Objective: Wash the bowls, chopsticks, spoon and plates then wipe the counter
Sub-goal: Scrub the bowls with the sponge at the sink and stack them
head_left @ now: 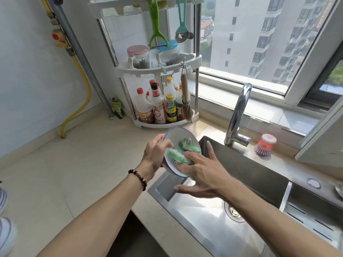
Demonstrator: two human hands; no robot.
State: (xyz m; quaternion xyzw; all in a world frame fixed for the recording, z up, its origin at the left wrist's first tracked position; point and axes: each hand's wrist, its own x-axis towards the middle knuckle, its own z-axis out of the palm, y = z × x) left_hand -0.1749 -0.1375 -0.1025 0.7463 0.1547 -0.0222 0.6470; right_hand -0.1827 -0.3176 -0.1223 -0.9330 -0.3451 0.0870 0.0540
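Observation:
My left hand (155, 154) grips the rim of a white plate with a blue edge (171, 138), held tilted above the left corner of the steel sink (204, 216). A green and white scrubbing cloth (179, 155) lies against the plate's face. My right hand (202, 173) presses its straight fingers on the cloth, with the forefinger and thumb spread out. No bowls, chopsticks or spoon can be seen.
A chrome tap (238, 115) rises behind the sink, with a pink-topped dish brush (265, 145) on the ledge beside it. A white corner rack with sauce bottles (159, 106) stands on the beige counter (74, 173). A drain tray (311, 216) lies at the right.

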